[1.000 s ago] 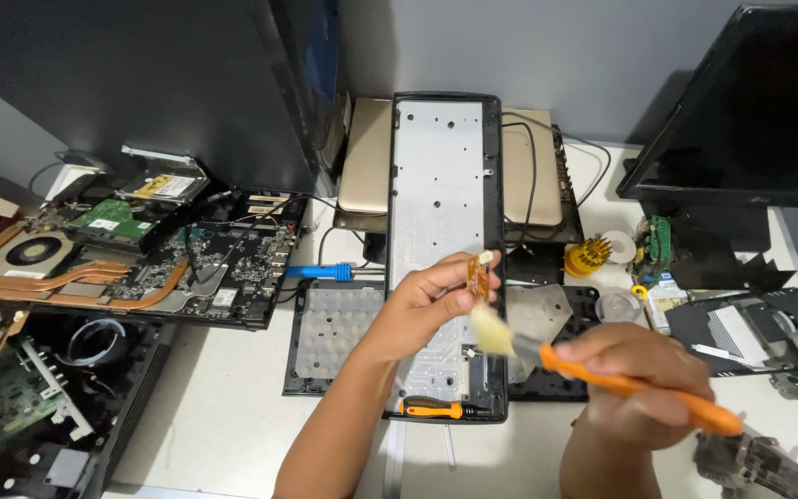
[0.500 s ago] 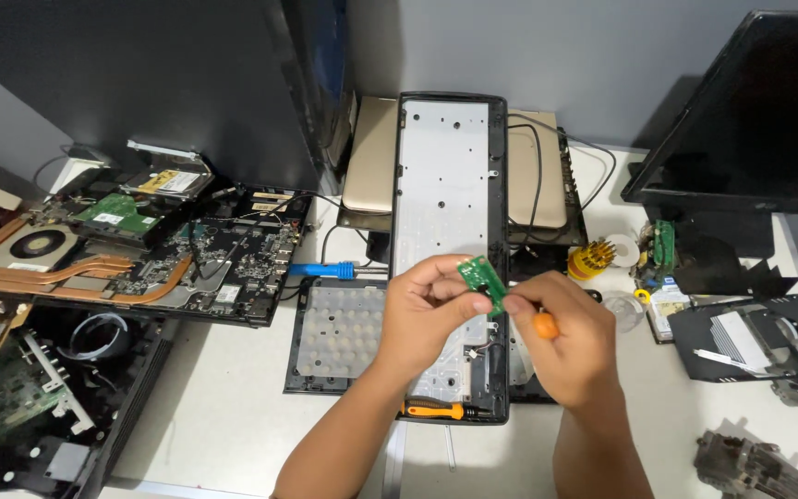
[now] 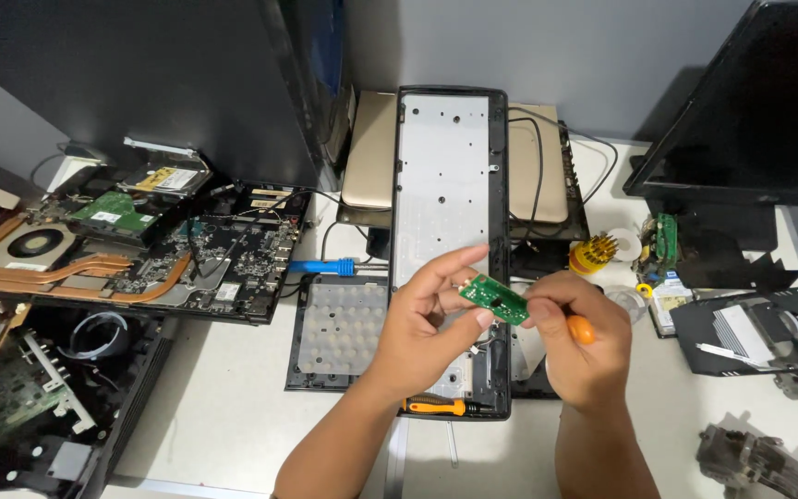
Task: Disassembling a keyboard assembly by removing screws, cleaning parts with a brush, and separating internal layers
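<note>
My left hand (image 3: 422, 323) pinches a small green circuit board (image 3: 493, 298) between thumb and fingers, over the lower part of a long black keyboard frame (image 3: 445, 166) with a silver backplate. My right hand (image 3: 576, 346) is closed around a brush with an orange handle (image 3: 581, 329) and touches the board's right end. The brush's bristles are hidden behind my hands. An orange-handled screwdriver (image 3: 438, 405) lies on the frame's near end.
A laptop motherboard with copper heat pipes and a fan (image 3: 94, 259) lies at left. A blue-handled tool (image 3: 320, 267), a grey key membrane (image 3: 342, 319), a yellow bit holder (image 3: 593, 253), a monitor (image 3: 750, 111) and black parts (image 3: 750, 333) surround my hands.
A second ago my right hand held the brush out to the right with its bristles at the board. It has since drawn in close to the board, hiding the bristles.
</note>
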